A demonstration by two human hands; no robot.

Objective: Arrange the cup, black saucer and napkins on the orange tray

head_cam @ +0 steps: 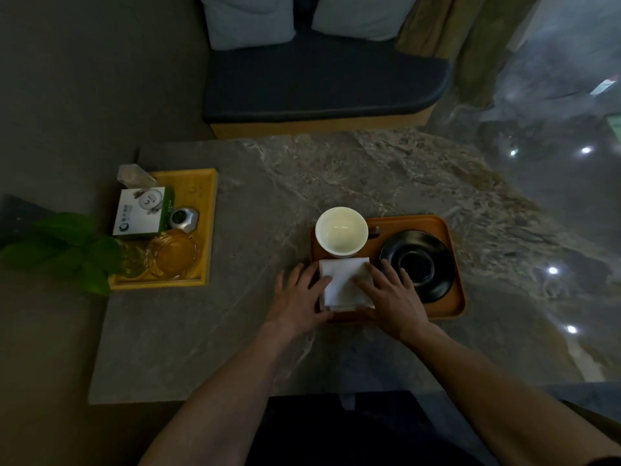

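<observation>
An orange tray (452, 299) lies on the stone table in front of me. A white cup (341, 231) stands upright and empty at its far left corner. On the tray's right half rests a black saucer (418, 264). A stack of white napkins (342, 284) sits at the near left of the tray, just below the cup. My left hand (297, 299) presses against the stack's left edge with its fingers spread. My right hand (389, 299) lies on the stack's right side, fingers flat on the top napkin, next to the saucer.
A yellow wooden tray (208, 230) at the table's left holds a white and green box (142, 213), a glass ashtray (173, 253) and a small silver object (183, 219). Green leaves (67, 250) overhang the left edge. A dark bench with pillows (322, 82) stands beyond the table.
</observation>
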